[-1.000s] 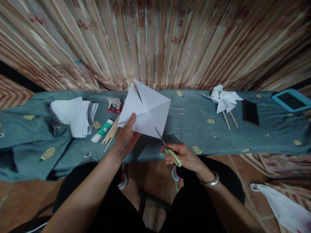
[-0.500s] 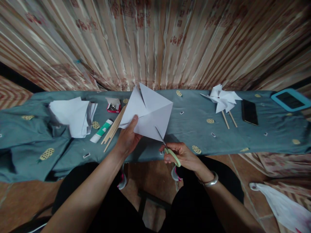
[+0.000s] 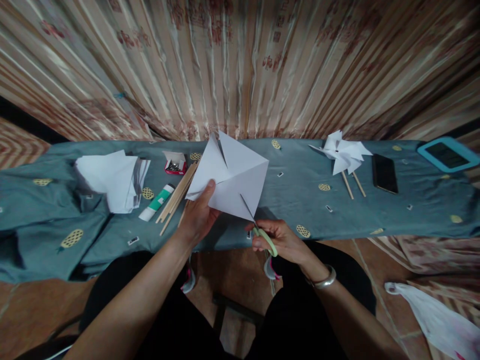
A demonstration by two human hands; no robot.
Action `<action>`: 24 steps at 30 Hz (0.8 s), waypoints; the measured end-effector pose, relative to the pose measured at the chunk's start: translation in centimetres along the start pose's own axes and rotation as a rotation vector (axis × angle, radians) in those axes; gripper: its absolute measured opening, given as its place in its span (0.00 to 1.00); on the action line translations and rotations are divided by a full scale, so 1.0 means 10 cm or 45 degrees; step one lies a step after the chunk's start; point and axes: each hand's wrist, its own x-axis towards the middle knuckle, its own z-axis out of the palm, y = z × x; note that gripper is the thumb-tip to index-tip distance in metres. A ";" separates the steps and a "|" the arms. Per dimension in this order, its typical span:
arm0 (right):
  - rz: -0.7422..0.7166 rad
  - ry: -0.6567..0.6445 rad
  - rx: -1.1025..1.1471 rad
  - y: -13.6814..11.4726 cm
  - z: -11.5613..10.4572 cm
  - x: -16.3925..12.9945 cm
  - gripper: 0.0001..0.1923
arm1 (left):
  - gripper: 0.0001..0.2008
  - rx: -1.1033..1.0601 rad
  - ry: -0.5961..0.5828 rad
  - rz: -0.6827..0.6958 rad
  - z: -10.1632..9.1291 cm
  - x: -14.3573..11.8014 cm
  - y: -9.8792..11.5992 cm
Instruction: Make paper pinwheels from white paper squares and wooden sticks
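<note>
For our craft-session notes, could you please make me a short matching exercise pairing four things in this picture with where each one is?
Things
1. white paper square
2. scissors
3. glue stick
4. black phone

Places
A. lying on the cloth just right of the finished paper pinwheels
B. held up in the left hand
C. lying on the cloth between the paper stack and the wooden sticks
D. held in the right hand, blades at the paper's lower corner

Pairs: 1-B, 2-D, 3-C, 4-A
</note>
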 end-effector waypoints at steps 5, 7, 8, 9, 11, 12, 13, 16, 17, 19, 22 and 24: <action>0.010 0.002 0.010 -0.01 -0.01 0.00 0.23 | 0.11 0.019 -0.015 -0.024 0.00 -0.01 -0.02; 0.013 0.010 0.030 -0.01 0.00 0.01 0.23 | 0.11 0.008 -0.014 -0.021 0.00 -0.01 -0.03; 0.015 0.016 0.042 0.00 0.00 0.01 0.23 | 0.10 0.004 -0.014 -0.021 -0.01 -0.01 -0.03; 0.017 0.021 0.050 0.00 0.01 0.01 0.23 | 0.10 0.001 -0.016 -0.019 -0.01 0.00 -0.03; 0.018 0.030 0.055 0.00 0.01 0.01 0.22 | 0.11 -0.003 -0.021 -0.011 -0.02 0.00 -0.03; 0.019 0.034 0.056 -0.01 0.02 0.01 0.22 | 0.11 -0.005 -0.025 -0.006 -0.02 0.00 -0.03; 0.020 0.037 0.057 -0.01 0.02 0.01 0.22 | 0.10 -0.006 -0.027 -0.001 -0.02 0.00 -0.03; 0.029 0.052 0.052 -0.02 0.02 0.01 0.24 | 0.09 0.006 -0.014 -0.007 -0.02 0.00 -0.03; 0.033 0.055 0.045 -0.02 0.02 0.01 0.24 | 0.09 0.014 -0.010 -0.017 -0.01 -0.01 -0.04; 0.035 0.052 0.030 -0.02 0.02 0.02 0.24 | 0.09 0.030 -0.010 -0.045 -0.01 -0.02 -0.04; 0.019 0.053 0.027 -0.02 0.02 0.03 0.24 | 0.09 0.046 -0.036 -0.086 0.00 -0.03 -0.06; 0.016 0.065 0.032 -0.02 0.02 0.03 0.24 | 0.11 0.051 -0.061 -0.092 -0.01 -0.03 -0.06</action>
